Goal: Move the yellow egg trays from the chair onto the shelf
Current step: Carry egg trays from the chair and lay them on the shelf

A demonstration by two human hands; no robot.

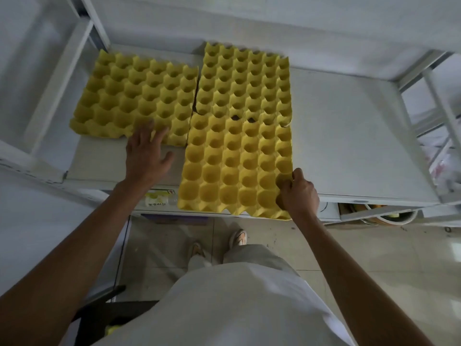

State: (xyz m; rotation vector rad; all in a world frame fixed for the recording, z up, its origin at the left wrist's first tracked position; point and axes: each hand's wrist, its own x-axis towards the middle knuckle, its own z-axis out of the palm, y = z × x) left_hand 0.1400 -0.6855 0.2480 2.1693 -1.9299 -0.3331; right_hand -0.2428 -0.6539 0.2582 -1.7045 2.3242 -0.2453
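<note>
Three yellow egg trays lie on the white shelf (349,136). One tray (129,96) is at the back left. A second tray (247,81) is at the back middle. The nearest tray (232,166) overlaps its front edge and hangs over the shelf's front rim. My right hand (296,193) grips the near right corner of this nearest tray. My left hand (147,153) hovers with fingers spread over the front edge of the left tray, holding nothing. A dark chair (99,318) shows at the bottom left, mostly hidden by my arm and body.
White shelf posts rise at the left (57,81) and right (441,101). Bare shelf surface lies to the right of the trays. Below the shelf are boxes and a bowl (389,216). My feet (217,243) stand on the tiled floor.
</note>
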